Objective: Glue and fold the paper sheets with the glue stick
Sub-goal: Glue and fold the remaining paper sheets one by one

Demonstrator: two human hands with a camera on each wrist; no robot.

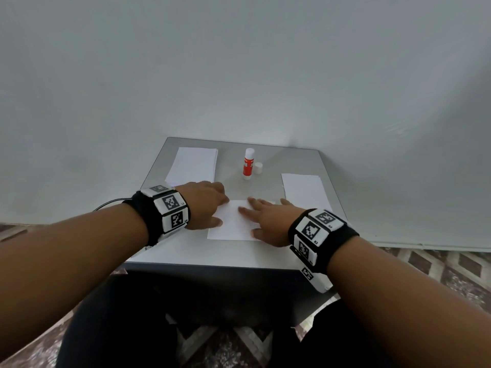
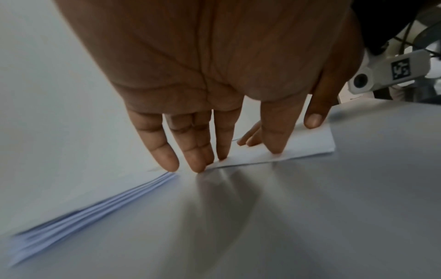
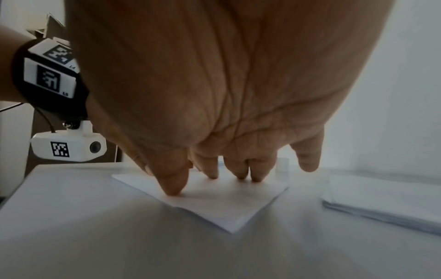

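A folded white sheet (image 1: 233, 221) (image 2: 307, 145) (image 3: 229, 205) lies flat near the table's front middle. My left hand (image 1: 210, 205) (image 2: 238, 149) presses its left edge with straight fingers. Flat on the sheet's right half lies my right hand (image 1: 265, 219) (image 3: 214, 181), fingers spread and fingertips (image 3: 175, 189) pressing down. A red glue stick (image 1: 248, 163) stands upright and uncapped farther back, its white cap (image 1: 258, 168) standing beside it on the right.
A stack of white sheets (image 1: 192, 164) (image 2: 78, 179) lies at the back left of the grey table (image 1: 268, 253). A second pile of paper (image 1: 304, 192) (image 3: 386, 200) lies at the right. Grey walls close in behind and to the right.
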